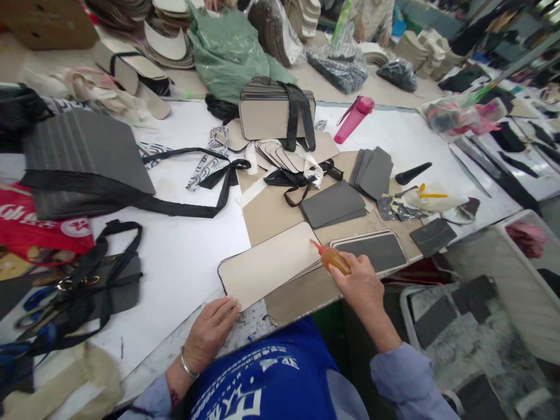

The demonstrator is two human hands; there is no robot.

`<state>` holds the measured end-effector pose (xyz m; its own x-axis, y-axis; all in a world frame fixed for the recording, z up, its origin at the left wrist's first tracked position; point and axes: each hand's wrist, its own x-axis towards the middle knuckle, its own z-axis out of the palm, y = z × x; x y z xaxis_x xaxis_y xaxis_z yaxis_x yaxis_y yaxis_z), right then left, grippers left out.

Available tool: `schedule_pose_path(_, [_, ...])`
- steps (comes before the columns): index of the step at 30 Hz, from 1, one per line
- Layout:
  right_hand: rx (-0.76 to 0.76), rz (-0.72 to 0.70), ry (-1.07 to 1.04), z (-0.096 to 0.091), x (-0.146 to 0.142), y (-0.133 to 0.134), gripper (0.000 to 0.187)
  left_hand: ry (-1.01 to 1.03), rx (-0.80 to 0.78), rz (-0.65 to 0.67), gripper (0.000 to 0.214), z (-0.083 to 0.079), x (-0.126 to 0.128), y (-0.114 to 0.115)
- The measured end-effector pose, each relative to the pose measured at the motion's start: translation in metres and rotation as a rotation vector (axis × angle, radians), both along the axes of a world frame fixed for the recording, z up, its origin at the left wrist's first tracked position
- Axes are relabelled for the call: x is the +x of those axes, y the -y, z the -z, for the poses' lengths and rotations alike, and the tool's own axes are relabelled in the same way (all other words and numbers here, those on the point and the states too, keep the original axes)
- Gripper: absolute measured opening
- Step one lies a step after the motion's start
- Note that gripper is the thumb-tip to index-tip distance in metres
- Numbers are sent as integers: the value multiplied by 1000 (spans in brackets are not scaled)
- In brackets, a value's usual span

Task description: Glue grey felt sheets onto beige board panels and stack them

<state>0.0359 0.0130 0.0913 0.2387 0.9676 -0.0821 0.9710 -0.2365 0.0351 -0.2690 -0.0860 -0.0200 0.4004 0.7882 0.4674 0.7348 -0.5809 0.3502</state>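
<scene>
My right hand (pixel 361 286) is wrapped round a small squeeze bottle (pixel 336 260) of amber liquid. Its red nozzle points left, over the right end of a cream rounded panel (pixel 271 262) with a dark edge. Whether the tip touches the panel I cannot tell. At the panel's near left corner, my left hand (pixel 214 328) lies with fingers stretched out and the fingertips on the edge. More panels show beneath this one. To the right of the bottle lies a dark grey panel (pixel 371 251) on a cream-edged stack.
Behind are grey pieces (pixel 335 203), a strapped panel stack (pixel 266 119) and a pink bottle (pixel 353 119). A large grey stack (pixel 87 157) and black straps lie left. Below the table's right edge stands a bin (pixel 490 326) with grey scraps. People work across the table.
</scene>
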Motion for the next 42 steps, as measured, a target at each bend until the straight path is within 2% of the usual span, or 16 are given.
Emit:
schedule_pose_path(8, [-100, -181, -320, -3, -46, 56, 33, 29, 17, -21, 20, 1, 0, 0])
schedule_pose_path(14, [-150, -284, -347, -1, -73, 82, 33, 31, 38, -18, 16, 3, 0, 0])
schedule_pose_path(17, [-155, -290, -323, 2, -73, 85, 32, 25, 29, -9, 15, 3, -1, -1])
schedule_pose_path(20, [-125, -254, -276, 4, -61, 81, 31, 15, 31, -1, 17, 4, -2, -1])
schedule_pose_path(26, [-48, -129, -119, 4, -20, 59, 31, 17, 31, 3, 21, 5, -2, -1])
schedule_pose_path(31, [-12, -33, -23, -2, -5, 42, 29, 7, 62, 18, 20, 5, -2, -1])
schedule_pose_path(37, [10, -24, 11, -3, -10, 47, 31, 29, 83, 14, 15, 2, 0, -3])
schedule_pose_path(42, [-49, -151, -202, 2, -42, 73, 34, 74, 51, -3, 14, 2, 0, -2])
